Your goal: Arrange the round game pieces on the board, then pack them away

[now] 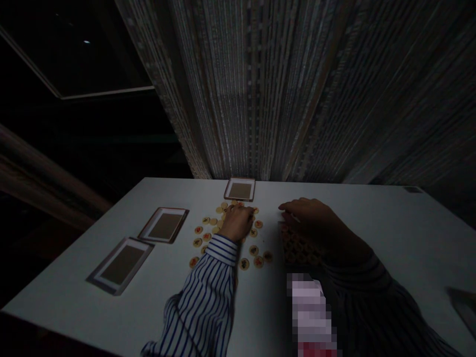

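Round wooden Chinese chess pieces (244, 264), marked in red or black characters, lie scattered across the middle of the white table. Among the far ones is my left hand (237, 221), palm down, its fingers spread and low over the pieces, hiding several. One piece (256, 210) sits right at its fingertips. My right hand (310, 216) is above the far side of a dark box (282, 250) with rows of pieces (301, 248) in it. Its fingers are bent together and point left; whatever they hold is hidden in shadow.
Framed flat cards stand out on the table: one at the back (240, 189), one at left (164, 225) and another nearer me (121, 266). A blurred-out object (312, 312) lies in front of the box. A striped curtain (260, 89) hangs behind the table.
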{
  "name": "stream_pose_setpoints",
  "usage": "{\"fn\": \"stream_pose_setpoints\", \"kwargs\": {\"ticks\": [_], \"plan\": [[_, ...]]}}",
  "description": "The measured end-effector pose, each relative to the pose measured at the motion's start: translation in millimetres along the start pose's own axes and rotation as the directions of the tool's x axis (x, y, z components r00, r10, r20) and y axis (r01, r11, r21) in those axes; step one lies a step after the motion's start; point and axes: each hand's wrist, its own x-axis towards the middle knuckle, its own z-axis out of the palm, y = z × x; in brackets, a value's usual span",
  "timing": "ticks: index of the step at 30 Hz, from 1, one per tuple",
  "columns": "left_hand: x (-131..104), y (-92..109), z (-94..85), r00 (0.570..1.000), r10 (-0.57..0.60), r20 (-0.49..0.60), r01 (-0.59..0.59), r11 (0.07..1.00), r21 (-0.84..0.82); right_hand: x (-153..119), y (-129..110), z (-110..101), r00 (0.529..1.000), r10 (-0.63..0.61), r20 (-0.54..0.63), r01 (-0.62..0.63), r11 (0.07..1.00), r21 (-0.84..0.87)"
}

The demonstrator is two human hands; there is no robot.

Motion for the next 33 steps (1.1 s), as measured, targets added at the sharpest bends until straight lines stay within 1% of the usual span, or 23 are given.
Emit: {"fn": "stream_pose_setpoints", "kwargs": {"ticks": [3, 6, 9, 12, 16, 20, 22, 25, 29, 33], "plan": [[0.7, 0.2, 4.3, 1.000, -0.006, -0.003, 0.006, 1.000, 0.009, -1.1, 0.7, 0.3, 1.000, -0.009, -0.027, 0.009, 1.000, -0.008], [0.9, -0.7, 6.7, 1.000, 0.006, -0.012, -0.006, 1.000, 0.003, -1.6, 1.9, 0.2, 1.000, -0.002, -0.027, 0.002, 1.000, -0.009], [0.7, -2.2, 7.1, 1.000, 0.000, -0.009, 0.000, 1.000, -0.013, -1.8, 2.8, -0.5, 1.000, 0.011, -0.015, -0.011, 1.000, -0.009], [0.4, -3.6, 5.4, 1.000, -0.015, -0.022, 0.014, 0.999, -0.044, -2.7, 3.5, -1.0, 0.999, 0.004, -0.032, -0.004, 1.000, 0.000], [0.8, -4.5, -0.5, 0.995, -0.008, -0.096, -0.001, 0.996, -0.087, -4.2, 5.6, -2.2, 0.999, 0.010, -0.048, -0.010, 1.000, -0.001], [-0.1, -2.2, -10.5, 0.984, 0.011, -0.178, -0.042, 0.985, -0.169, -5.4, 7.8, -5.3, 0.999, 0.032, -0.030, -0.032, 0.999, -0.001], [-1.5, 0.4, -15.9, 0.978, 0.017, -0.209, -0.061, 0.976, -0.207, -6.8, 8.2, -7.5, 0.998, 0.045, -0.042, -0.045, 0.999, -0.005], [-4.0, 5.9, -23.9, 0.958, 0.059, -0.280, -0.129, 0.962, -0.241, -10.0, 8.4, -11.8, 0.996, 0.050, -0.078, -0.051, 0.999, -0.014], [-7.5, 15.5, -34.5, 0.910, 0.133, -0.394, -0.244, 0.938, -0.246, -15.0, 9.1, -20.0, 0.992, 0.043, -0.123, -0.046, 0.999, -0.021], [-12.4, 26.1, -44.6, 0.861, 0.160, -0.483, -0.314, 0.914, -0.256, -21.7, 11.2, -28.6, 0.986, 0.024, -0.166, -0.025, 1.000, -0.008]]}}
